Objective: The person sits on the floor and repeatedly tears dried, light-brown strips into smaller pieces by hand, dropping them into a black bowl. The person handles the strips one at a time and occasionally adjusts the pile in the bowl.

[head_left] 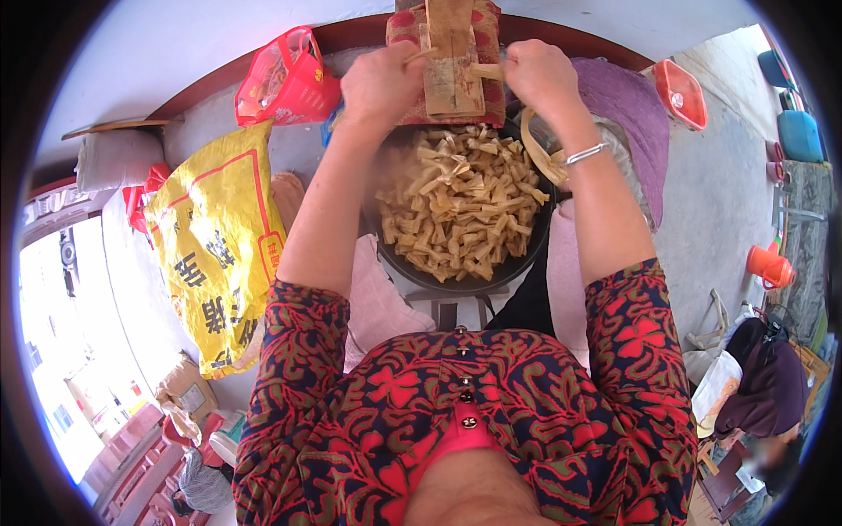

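My left hand (381,83) is closed, and a thin tan strip pokes out from its fingertips toward a wooden board (453,96). Across from it, my right hand (541,77) is closed on another tan strip (488,71), whose end reaches the board. A longer flat tan strip (541,151) hangs below that wrist. The board rests on a red patterned cloth pad (405,28), with an upright wooden piece (451,19) at its far end. Below my hands, a wide dark pan (431,282) holds a heap of short, ridged tan pieces (465,202); their exact kind cannot be told.
At the left are a red bag (294,83) and a large yellow sack (215,254). A purple cloth (623,114) lies right of the pan, near an orange-red basin (681,95). Farther right stand an orange jug (772,266) and a pile of dark bags (763,386).
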Available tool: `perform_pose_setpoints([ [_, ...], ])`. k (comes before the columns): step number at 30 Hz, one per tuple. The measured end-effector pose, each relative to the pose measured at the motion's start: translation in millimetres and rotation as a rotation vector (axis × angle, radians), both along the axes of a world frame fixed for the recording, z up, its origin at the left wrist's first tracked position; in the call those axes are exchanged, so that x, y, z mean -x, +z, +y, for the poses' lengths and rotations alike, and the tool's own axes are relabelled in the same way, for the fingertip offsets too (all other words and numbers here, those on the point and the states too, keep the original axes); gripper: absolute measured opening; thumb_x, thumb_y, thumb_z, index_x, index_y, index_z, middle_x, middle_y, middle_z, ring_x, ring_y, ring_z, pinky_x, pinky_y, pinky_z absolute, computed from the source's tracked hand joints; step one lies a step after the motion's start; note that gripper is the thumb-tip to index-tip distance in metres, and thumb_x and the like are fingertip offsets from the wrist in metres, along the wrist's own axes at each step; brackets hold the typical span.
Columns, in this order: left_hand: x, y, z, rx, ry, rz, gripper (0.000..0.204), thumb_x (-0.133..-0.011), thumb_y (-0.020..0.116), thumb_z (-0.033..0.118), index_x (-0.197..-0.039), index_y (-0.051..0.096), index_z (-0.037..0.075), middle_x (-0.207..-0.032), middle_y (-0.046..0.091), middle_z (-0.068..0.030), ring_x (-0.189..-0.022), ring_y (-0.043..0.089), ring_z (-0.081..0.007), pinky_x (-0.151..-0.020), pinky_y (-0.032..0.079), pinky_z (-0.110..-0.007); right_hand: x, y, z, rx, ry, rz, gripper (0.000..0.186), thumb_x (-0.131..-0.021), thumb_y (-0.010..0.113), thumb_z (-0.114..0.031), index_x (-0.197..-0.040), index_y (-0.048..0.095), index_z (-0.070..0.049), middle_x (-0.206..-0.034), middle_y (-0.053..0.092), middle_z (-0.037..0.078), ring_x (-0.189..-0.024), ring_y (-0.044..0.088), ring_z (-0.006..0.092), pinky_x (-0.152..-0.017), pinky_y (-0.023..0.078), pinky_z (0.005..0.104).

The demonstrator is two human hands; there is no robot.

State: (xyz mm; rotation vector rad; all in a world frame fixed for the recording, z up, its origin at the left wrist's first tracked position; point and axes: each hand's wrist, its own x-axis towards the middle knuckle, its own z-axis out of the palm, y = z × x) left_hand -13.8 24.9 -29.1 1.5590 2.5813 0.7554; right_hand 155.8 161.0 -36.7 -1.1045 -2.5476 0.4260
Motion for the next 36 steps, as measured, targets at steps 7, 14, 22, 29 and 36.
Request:
perform_pose_setpoints([
  [7, -24.2, 26.5, -40.0, 0.011, -0.279, -0.249, 0.044, -0.091, 0.058, 0.042, -0.115, 0.064, 0.005, -0.077, 0.068, -0.0109, -0.069, 0.064, -0.0225, -0.068, 0.052, -0.036, -10.7, 32.1, -35.9, 0.952, 0.216, 0.725, 0.023, -0.091, 0.062, -0.019, -0.074, 0.066, -0.003, -0.056, 0.049, -0.007, -0.05, 0.038, 0.0008, -0.044, 0.03, 0.0186],
  [14, -62.0, 43.7, -42.5, -0.54, -0.1, -1.441, 0.041, -0.103, 0.03, 0.032, -0.099, 0.056, 0.001, -0.07, 0.054, -0.0026, -0.059, 0.053, -0.014, -0.065, 0.052, -0.034, -0.3, 32.0, -89.6, 1.683, 0.368, 0.728, 0.026, -0.096, 0.055, -0.026, -0.087, 0.062, -0.003, -0.061, 0.047, -0.005, -0.047, 0.037, 0.0018, -0.043, 0.032, 0.0175],
  [22, -19.7, 65.5, -44.5, -0.992, -0.078, -1.421, 0.039, -0.102, 0.035, 0.032, -0.076, 0.047, 0.006, -0.058, 0.034, 0.0022, -0.048, 0.031, -0.0101, -0.046, 0.029, -0.027, -6.4, 38.1, -83.0, 1.972, 0.458, 0.653, 0.026, -0.097, 0.053, -0.024, -0.094, 0.058, 0.001, -0.061, 0.044, -0.006, -0.045, 0.036, 0.0004, -0.043, 0.031, 0.0158],
  [29, -45.7, 36.5, -43.5, -0.85, -0.461, -0.205, 0.036, -0.097, 0.048, 0.028, -0.1, 0.065, -0.003, -0.1, 0.066, -0.0185, -0.085, 0.065, -0.0298, -0.074, 0.052, -0.034, -15.3, 59.5, -90.9, 1.751, 0.524, 0.871, 0.022, -0.089, 0.06, -0.019, -0.099, 0.06, 0.001, -0.061, 0.05, -0.003, -0.046, 0.043, 0.0057, -0.045, 0.038, 0.0229],
  [36, -70.4, 33.6, -43.0, -0.526, -0.341, -0.988, 0.037, -0.092, 0.045, 0.014, -0.121, 0.058, -0.004, -0.121, 0.058, -0.0162, -0.118, 0.051, -0.0227, -0.103, 0.035, -0.031, -6.0, 26.6, -89.1, 0.427, 0.387, 0.633, 0.028, -0.088, 0.063, -0.027, -0.093, 0.064, 0.0, -0.063, 0.057, 0.015, -0.056, 0.056, 0.0153, -0.055, 0.045, 0.0311],
])
